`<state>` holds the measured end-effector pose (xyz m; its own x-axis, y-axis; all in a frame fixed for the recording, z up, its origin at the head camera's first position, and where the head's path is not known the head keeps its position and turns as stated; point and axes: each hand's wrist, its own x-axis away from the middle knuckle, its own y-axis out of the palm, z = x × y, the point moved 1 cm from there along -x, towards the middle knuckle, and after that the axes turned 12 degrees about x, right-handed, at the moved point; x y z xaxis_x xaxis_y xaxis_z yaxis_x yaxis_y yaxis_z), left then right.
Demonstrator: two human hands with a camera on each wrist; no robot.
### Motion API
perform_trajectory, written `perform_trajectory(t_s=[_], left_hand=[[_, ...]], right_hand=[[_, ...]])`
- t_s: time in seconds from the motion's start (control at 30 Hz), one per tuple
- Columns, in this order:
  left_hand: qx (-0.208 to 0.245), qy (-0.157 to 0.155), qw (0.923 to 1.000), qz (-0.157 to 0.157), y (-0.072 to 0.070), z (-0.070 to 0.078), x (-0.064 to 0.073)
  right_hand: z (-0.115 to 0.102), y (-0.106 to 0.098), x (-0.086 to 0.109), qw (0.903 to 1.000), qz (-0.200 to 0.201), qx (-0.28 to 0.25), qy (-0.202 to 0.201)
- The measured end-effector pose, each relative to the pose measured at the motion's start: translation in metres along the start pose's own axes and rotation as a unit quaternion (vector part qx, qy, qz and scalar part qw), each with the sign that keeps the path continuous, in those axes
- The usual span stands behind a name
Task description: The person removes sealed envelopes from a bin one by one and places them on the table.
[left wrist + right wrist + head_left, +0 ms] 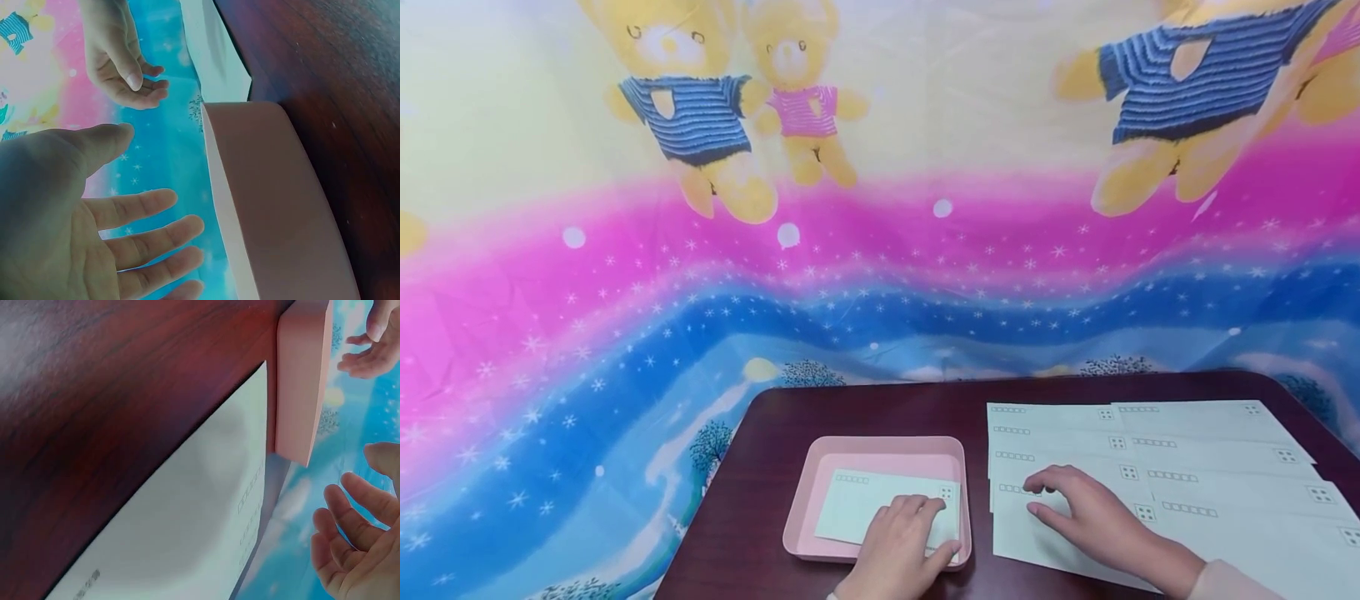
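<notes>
My left hand [901, 542] hovers over the right part of a pink tray [800, 500], its fingers spread and nothing between them. Inside the tray lies a white envelope [853, 504] with a row of small boxes and a stamp square printed on it. Over the overlapping white envelopes [1060, 533] on the right is my right hand [1093, 517], fingers loosely bent and holding nothing. Both the left palm [56, 250] and the right palm [375, 569] show bare in the wrist views, with the tray wall [269, 187] beside the left hand.
Envelopes in two overlapping columns cover the right side of the dark wooden table [745, 500]. Behind the table hangs a curtain [880, 233] printed with bears and snowflakes. The tray stands left of the envelopes, with a strip of tabletop between.
</notes>
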<state>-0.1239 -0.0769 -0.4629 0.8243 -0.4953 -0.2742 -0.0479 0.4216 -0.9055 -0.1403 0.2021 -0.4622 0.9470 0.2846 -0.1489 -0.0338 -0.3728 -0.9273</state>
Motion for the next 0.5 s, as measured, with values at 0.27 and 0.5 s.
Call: perform_trajectory(t_s=[0.27,0.5], left_hand=[[-0.001,-0.010,1.0000,0.001,-0.003,-0.009,0.004],[0.000,-0.025,0.9997,0.002,-0.007,-0.015,0.005]], right_hand=[[-0.013,0.011,-0.001,0.9989,0.034,-0.007,-0.033],[-0.024,0.019,-0.006,0.9968,0.043,-0.021,-0.064]])
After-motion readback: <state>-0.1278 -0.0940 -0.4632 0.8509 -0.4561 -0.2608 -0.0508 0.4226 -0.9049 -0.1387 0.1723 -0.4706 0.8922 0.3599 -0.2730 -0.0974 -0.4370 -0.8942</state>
